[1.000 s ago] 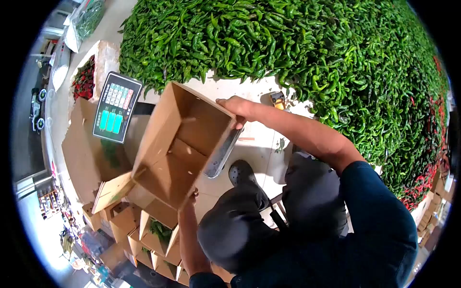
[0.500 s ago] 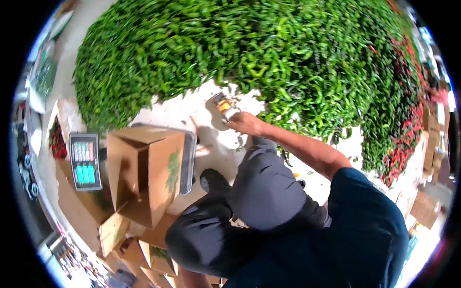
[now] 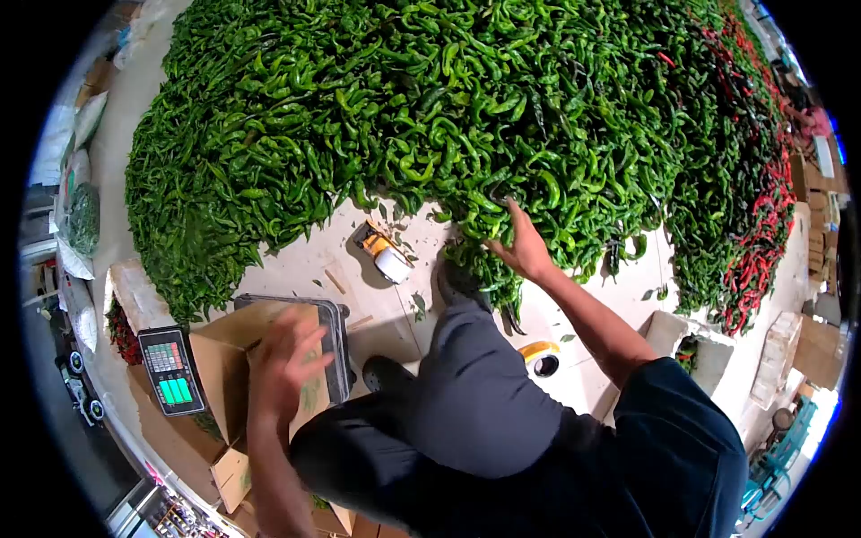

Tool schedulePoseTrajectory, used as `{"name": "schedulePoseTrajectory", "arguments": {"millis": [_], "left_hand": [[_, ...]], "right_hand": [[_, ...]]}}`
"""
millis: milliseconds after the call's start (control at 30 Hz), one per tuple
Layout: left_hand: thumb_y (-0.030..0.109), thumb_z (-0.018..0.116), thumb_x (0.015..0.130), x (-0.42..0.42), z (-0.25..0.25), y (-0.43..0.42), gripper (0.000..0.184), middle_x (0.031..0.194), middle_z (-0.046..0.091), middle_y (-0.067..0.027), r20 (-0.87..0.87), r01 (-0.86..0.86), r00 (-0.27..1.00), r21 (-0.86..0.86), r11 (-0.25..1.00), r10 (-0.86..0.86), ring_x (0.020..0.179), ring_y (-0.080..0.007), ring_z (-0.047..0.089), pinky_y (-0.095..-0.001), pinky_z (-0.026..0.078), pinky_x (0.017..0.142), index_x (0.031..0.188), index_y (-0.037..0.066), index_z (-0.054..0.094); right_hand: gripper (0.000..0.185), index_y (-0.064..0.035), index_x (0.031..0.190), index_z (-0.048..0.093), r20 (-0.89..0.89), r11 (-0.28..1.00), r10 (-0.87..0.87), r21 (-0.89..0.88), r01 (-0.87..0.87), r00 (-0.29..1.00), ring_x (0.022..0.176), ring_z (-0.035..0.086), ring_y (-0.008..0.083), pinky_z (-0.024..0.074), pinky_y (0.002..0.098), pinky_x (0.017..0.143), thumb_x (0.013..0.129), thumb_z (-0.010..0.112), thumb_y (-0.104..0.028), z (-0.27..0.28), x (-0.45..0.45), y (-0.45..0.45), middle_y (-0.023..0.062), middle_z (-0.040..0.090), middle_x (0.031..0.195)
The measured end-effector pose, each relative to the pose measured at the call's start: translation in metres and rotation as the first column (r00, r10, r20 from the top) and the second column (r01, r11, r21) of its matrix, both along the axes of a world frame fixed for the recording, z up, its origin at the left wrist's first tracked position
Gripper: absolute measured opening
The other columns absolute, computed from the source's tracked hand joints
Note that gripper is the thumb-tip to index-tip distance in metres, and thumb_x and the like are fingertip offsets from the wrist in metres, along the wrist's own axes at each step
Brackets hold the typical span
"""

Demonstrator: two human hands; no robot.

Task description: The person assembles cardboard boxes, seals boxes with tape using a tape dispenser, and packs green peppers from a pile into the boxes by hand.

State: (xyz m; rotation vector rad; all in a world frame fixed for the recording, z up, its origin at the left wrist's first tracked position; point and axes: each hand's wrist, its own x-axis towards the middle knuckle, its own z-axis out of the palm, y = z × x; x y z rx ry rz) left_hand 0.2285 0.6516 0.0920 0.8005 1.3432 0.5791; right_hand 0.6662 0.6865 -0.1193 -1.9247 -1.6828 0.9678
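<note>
A large heap of green peppers (image 3: pixel 430 117) covers the floor ahead. At its near edge my right hand (image 3: pixel 523 247) is open, thumb and fingers apart, close against the peppers with nothing gripped. My left hand (image 3: pixel 289 359), slightly blurred, is raised with spread fingers above an open cardboard box (image 3: pixel 224 336). That box stands on the platform scale (image 3: pixel 334 345), beside the scale's display (image 3: pixel 172 371). A yellow tape dispenser (image 3: pixel 386 254) lies on the floor between the scale and the heap.
A tape roll (image 3: pixel 541 357) lies by my right knee. Foam boxes stand at left (image 3: pixel 139 291) and right (image 3: pixel 708 354). More cardboard boxes (image 3: pixel 336 520) are at lower left. Red peppers (image 3: pixel 762 242) edge the heap at right, where a person in pink (image 3: pixel 814 123) is far back.
The box I held has come down onto the scale and both hands are off it. My right hand has moved to the heap's edge. My left hand has risen into view, and the camera view has shifted.
</note>
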Motion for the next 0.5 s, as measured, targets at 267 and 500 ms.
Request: {"name": "schedulePoseTrajectory", "arguments": {"millis": [267, 500], "left_hand": [[0.054, 0.069, 0.088, 0.149, -0.194, 0.195, 0.102, 0.161, 0.024, -0.0188, -0.158, -0.087, 0.986, -0.187, 0.979, 0.057, 0.146, -0.0374, 0.028, -0.0623, 0.029, 0.112, 0.16, 0.012, 0.011], [0.051, 0.074, 0.083, 0.192, -0.248, 0.236, 0.103, 0.16, 0.023, -0.022, -0.457, -0.212, 0.873, -0.039, 0.977, 0.171, 0.144, -0.0361, 0.032, -0.0465, 0.031, 0.116, 0.159, 0.012, 0.016]], "right_hand": [[0.122, -0.0188, 0.16, 0.008, 0.366, 0.985, 0.141, -0.148, -0.093, 0.92, 0.133, 0.042, 0.0484, 0.0451, 0.0567, 0.103, 0.07, 0.084, -0.055, -0.026, -0.044, 0.192, 0.0237, 0.035, 0.153], [0.124, -0.0161, 0.158, 0.016, 0.533, 0.957, 0.275, -0.235, -0.173, 0.8, 0.13, 0.045, 0.046, 0.0455, 0.0593, 0.1, 0.064, 0.083, -0.061, -0.024, -0.061, 0.191, 0.0224, 0.032, 0.154]]}}
